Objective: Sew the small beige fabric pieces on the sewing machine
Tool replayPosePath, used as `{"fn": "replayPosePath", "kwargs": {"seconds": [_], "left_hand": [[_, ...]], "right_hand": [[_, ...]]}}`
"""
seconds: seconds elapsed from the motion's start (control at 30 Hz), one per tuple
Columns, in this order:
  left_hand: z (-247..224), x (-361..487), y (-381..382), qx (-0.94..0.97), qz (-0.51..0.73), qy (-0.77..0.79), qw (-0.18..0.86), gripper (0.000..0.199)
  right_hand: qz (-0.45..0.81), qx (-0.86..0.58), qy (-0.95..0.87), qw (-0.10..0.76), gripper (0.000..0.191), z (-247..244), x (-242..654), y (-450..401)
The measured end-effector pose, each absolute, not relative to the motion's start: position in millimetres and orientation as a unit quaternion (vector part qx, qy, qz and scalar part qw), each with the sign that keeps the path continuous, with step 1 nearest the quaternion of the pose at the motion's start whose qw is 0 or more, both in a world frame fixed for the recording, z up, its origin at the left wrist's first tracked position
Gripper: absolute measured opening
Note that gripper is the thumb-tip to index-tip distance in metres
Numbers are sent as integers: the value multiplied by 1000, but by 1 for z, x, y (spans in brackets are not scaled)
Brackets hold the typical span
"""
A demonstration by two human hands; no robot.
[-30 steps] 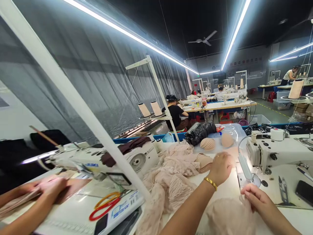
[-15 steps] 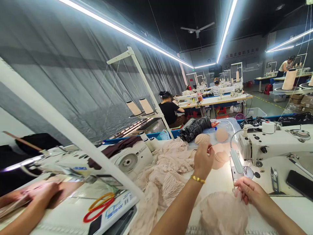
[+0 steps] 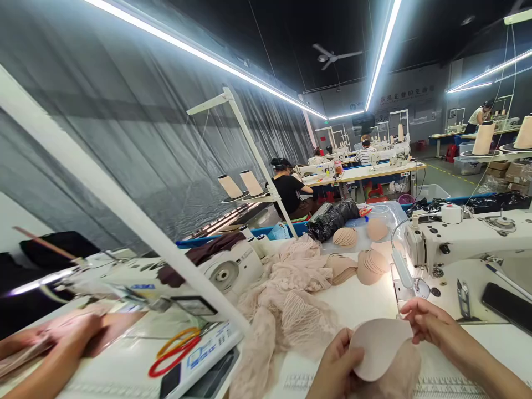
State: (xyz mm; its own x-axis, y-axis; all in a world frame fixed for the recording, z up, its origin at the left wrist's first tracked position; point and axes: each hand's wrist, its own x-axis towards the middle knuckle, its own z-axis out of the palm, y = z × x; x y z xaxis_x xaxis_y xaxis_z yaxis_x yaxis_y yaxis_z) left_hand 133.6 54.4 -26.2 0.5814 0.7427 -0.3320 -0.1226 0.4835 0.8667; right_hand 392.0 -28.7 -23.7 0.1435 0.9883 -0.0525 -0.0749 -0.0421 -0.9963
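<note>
Left hand (image 3: 336,363) has come back from up by the pad stacks (image 3: 372,267) half a second ago, and now it's got a smooth beige pad (image 3: 376,349) pinched by the edge, fingers closed on it. That pad sits tilted over the sheer fabric (image 3: 405,366), low at the front of the table (image 3: 486,346). Right hand (image 3: 432,327) stays beside the sewing machine (image 3: 477,241), fingers curled together at the fabric's edge; can't tell if they're gripping it.

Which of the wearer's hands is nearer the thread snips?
Right. The right hand is left of the thread snips and slightly lower in view; the left hand, gripping the beige pad, is farther left and lower.
</note>
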Motion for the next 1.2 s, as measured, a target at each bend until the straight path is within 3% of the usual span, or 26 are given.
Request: {"fn": "replayPosePath", "kwargs": {"seconds": [0.17, 0.33, 0.47, 0.53, 0.6, 0.63, 0.73, 0.8, 0.87, 1.0, 1.2], "left_hand": [[-36, 122, 58, 477, 288, 348, 754, 63], [-55, 117, 56, 560, 237, 367, 704, 57], [-23, 116, 51, 795, 210, 396, 409, 32], [10, 121, 49, 859, 243, 328, 310, 52], [41, 130, 50, 881, 229, 248, 331, 75], [52, 135, 52, 881, 204, 222, 365, 75], [64, 149, 65, 836, 65, 195, 509, 44], [60, 154, 75, 812, 2, 204, 546, 44], [55, 157, 82, 830, 28, 230, 507, 39], [58, 160, 93, 877, 194, 272, 346, 8], [45, 157, 112, 935, 276, 191, 115, 12]], "right_hand": [[465, -551, -456, 522, 50, -15, 387, -32], [427, -568, -484, 511, 43, -14, 377, -32], [376, -588, -537, 475, 27, -4, 369, -41], [336, -588, -596, 431, 25, 6, 364, -48], [298, -573, -647, 406, 28, 17, 361, -54], [288, -561, -663, 404, 29, 23, 361, -56], [258, -553, -668, 426, 27, 38, 366, -60], [216, -576, -650, 446, 23, 42, 374, -60], [153, -597, -637, 464, 20, 41, 381, -60], [17, -574, -641, 509, 15, 27, 380, -54], [-53, -504, -722, 470, 30, -12, 385, -27]]}}
